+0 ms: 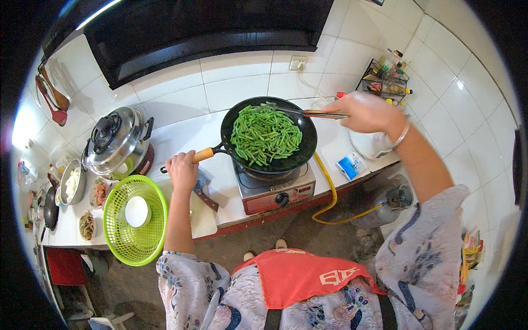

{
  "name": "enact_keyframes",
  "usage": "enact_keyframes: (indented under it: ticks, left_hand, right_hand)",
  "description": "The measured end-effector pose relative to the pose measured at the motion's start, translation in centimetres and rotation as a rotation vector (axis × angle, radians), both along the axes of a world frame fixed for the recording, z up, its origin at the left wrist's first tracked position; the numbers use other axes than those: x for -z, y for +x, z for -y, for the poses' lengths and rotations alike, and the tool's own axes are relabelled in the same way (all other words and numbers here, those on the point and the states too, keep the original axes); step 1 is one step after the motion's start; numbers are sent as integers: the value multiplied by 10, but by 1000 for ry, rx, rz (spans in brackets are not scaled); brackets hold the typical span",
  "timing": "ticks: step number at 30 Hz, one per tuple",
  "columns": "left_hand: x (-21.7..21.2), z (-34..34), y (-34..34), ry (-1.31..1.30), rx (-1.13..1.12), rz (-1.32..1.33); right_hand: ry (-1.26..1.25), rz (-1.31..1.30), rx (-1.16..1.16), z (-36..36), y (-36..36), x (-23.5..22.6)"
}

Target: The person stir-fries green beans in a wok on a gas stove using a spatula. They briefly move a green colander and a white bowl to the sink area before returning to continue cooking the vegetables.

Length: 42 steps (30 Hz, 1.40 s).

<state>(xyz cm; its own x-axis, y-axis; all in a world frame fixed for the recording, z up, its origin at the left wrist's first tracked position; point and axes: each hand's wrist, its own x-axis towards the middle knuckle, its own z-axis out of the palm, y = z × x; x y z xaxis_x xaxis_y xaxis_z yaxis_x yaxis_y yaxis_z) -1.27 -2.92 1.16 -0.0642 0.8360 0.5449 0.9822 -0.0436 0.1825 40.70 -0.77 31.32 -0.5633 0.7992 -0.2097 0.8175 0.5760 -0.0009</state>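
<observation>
A black wok (309,137) full of cut green beans (265,135) sits on a single-burner gas stove (258,204). My left hand (182,169) is closed round the wok's handle (203,154), whose wooden part shows beyond my fingers. In my right hand (371,111) is a spatula (325,114), gripped by its handle above the wok's right rim. The spatula's front end reaches the beans at the far side and is partly lost among them. My right hand is slightly blurred.
Left of my forearm, a green colander (113,220) holds a white bowl (137,212). Behind it stands a steel pot (124,144). A cleaver (205,199) lies beside the stove. A yellow hose (331,192) runs to a gas cylinder (374,217). Right: a blue-white packet (352,165) and bottle rack (379,82).
</observation>
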Motion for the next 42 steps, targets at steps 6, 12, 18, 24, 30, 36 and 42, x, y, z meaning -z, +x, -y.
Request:
enact_keyframes:
  ticks: [6, 12, 18, 24, 30, 36, 42]
  left_hand:
    - [0, -5, 5, 17, 30, 12]
    - [1, 0, 5, -11, 3, 14]
    - [2, 0, 0, 18, -4, -13]
    - [1, -8, 7, 28, 27, -7]
    - [2, 1, 4, 37, 10, -27]
    - [2, -6, 7, -21, -21, -51]
    - [2, -1, 5, -11, -15, -55]
  right_hand:
    - [-9, -167, 78, -9, -7, 129]
    - [-15, -59, 119, 66, 34, 90]
    - [-98, -47, 186, 98, 36, 47]
    - [-52, -76, 151, 62, 33, 107]
    - [40, -190, 194, 80, 59, 92]
    - [6, -287, 316, 65, 41, 173]
    - [-15, -407, 243, 114, 64, 116]
